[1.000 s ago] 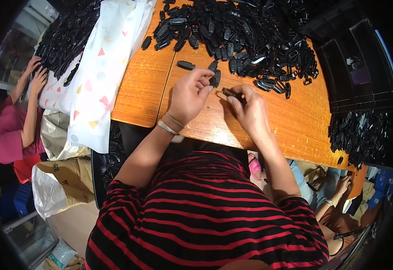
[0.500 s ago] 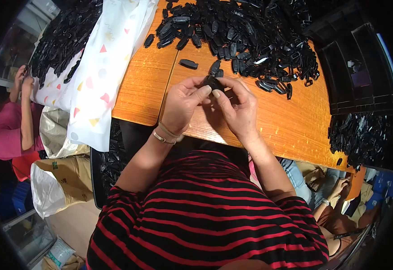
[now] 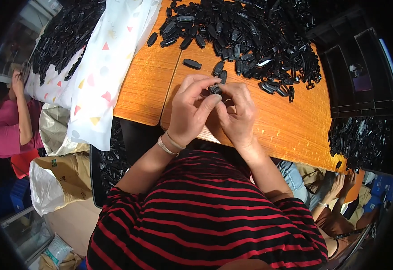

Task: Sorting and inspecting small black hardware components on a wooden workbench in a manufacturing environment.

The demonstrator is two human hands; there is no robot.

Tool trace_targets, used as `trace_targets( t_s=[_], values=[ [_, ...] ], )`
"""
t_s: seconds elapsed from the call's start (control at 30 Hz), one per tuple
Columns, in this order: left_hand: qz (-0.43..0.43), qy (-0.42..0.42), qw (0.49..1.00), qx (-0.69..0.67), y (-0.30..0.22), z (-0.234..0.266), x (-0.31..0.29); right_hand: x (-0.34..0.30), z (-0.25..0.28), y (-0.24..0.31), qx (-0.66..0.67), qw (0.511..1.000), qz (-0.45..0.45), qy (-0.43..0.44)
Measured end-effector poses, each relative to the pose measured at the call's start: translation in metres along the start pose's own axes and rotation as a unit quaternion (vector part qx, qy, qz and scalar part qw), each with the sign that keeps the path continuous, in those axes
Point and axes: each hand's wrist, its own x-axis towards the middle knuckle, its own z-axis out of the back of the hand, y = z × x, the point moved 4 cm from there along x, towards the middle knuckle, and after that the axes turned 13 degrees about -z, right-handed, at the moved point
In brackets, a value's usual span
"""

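Note:
A small black plastic piece [image 3: 215,89] is pinched between the fingers of both my hands above the near part of the wooden table [image 3: 268,126]. My left hand [image 3: 188,105] has its index finger over the far side and its thumb on the near side. From the right, my right hand [image 3: 238,108] grips the same piece; some of its fingertips are hidden. Just beyond my fingers lie two loose black pieces [image 3: 218,69], and a single elongated piece [image 3: 191,64] lies to their left. The held piece's exact kind is too small to make out.
A large heap of black plastic pieces [image 3: 250,31] covers the table's far side. On the right are a black crate [image 3: 358,76] and another heap [image 3: 356,139]. A patterned white cloth [image 3: 102,76] hangs at left. Co-workers' arms [image 3: 23,114] show at both edges.
The black piece has been turned in my fingers and shows a different side. My left index finger has lifted over its far edge, and my left hand is more upright.

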Motion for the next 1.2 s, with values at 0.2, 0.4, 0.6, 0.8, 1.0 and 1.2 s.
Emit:
trace_targets(
  t_s=[0.2,0.4,0.6,0.8,1.0,1.2],
  values=[
    [0.02,0.026,0.999,-0.04,0.002,0.0,-0.005,-0.005,-0.01,-0.007,0.05,0.997,-0.052,0.004],
    [0.008,0.099,0.992,-0.077,-0.01,0.008,-0.011,-0.007,-0.018,0.004,0.049,0.996,0.015,0.067],
    [0.109,0.012,0.986,-0.129,-0.003,0.019,-0.024,-0.019,-0.034,0.013,0.056,0.988,-0.052,0.134],
    [0.237,0.113,0.962,0.08,-0.015,0.108,-0.049,-0.022,-0.022,0.005,-0.006,0.951,-0.072,0.301],
    [0.094,0.224,0.864,0.442,-0.044,0.172,-0.056,0.009,0.076,-0.061,-0.236,0.969,-0.06,0.04],
    [-0.028,0.218,0.923,0.317,-0.013,0.067,0.006,0.028,0.089,-0.072,-0.381,0.919,-0.098,0.027]
  ],
)
